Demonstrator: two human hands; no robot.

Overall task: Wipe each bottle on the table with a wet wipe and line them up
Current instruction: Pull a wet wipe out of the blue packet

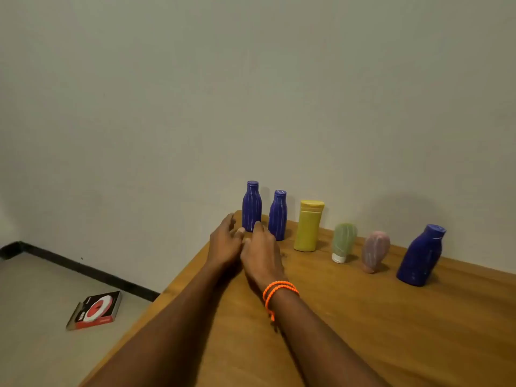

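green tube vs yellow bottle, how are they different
The yellow bottle is taller and stands with its wide yellow cap on top; the green tube is shorter and stands upside down on its small white cap. The yellow bottle looks opaque and smooth, the green tube pale and ribbed. Both stand in the row along the wall on the wooden table, untouched by either hand.

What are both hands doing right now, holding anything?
Left hand: open, holds nothing, beside the leftmost blue bottle.
Right hand: open, holds nothing, fingertips near that bottle's base.
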